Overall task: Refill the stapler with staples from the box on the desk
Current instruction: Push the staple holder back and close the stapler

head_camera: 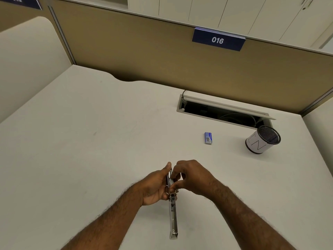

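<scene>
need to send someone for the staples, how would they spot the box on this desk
Find the open cable hatch at the desk's back edge. Just in front of it lies the staple box, small, flat and blue, left of the mesh cup, the only blue thing on the desk.

my desk [90,141] is off-white, tan cubicle partition [144,56] behind with blue "016" sign [218,40], open cable tray [223,112], white cabinets [234,11] beyond

Pale desk [90,159], small blue staple box [208,138], mesh pen cup [262,140] well apart

Mesh cup [262,139] near open cable tray [223,112].
</scene>
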Demonstrator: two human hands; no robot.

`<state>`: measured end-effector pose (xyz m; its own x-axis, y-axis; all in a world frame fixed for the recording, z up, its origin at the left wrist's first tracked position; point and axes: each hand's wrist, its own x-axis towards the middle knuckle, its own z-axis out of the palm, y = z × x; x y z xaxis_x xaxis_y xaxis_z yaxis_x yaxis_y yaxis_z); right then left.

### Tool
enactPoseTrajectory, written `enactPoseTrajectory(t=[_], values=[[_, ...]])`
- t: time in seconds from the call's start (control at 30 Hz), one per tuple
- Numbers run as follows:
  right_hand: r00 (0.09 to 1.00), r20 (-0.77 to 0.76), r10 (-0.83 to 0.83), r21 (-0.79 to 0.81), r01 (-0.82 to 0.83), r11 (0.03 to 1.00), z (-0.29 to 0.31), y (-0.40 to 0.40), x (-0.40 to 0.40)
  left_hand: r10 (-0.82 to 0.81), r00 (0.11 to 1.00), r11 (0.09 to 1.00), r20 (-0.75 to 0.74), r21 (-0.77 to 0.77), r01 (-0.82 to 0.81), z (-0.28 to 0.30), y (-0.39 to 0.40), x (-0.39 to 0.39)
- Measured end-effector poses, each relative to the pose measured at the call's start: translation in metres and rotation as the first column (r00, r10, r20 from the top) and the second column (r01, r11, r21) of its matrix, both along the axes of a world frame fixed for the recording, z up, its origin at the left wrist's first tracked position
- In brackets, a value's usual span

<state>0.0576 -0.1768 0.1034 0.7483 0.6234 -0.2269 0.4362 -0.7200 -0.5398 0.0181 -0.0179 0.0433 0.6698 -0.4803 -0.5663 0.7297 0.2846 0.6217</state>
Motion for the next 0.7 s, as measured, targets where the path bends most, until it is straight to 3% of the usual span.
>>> enactPoseTrajectory(t=[0.37,0.57,0.7], values=[[0.980,0.082,0.181,-0.120,-0.171,0.978,0.003,0.003,-0.003,-0.050,0.999,0.999,-0.013,-0.015,0.049,-0.004,0.000,-0.003],[0.992,0.035,0.118,-0.058,-0.116,0.992,0.002,-0.002,0.001,-0.049,0.999,0.997,-0.014,-0.062,0.048,-0.006,0.000,-0.002],[0.975,0.195,0.106,-0.042,-0.100,0.994,0.000,-0.010,-0.011,0.010,0.998,0.997,-0.067,-0.079,-0.015,-0.005,0.002,0.002]])
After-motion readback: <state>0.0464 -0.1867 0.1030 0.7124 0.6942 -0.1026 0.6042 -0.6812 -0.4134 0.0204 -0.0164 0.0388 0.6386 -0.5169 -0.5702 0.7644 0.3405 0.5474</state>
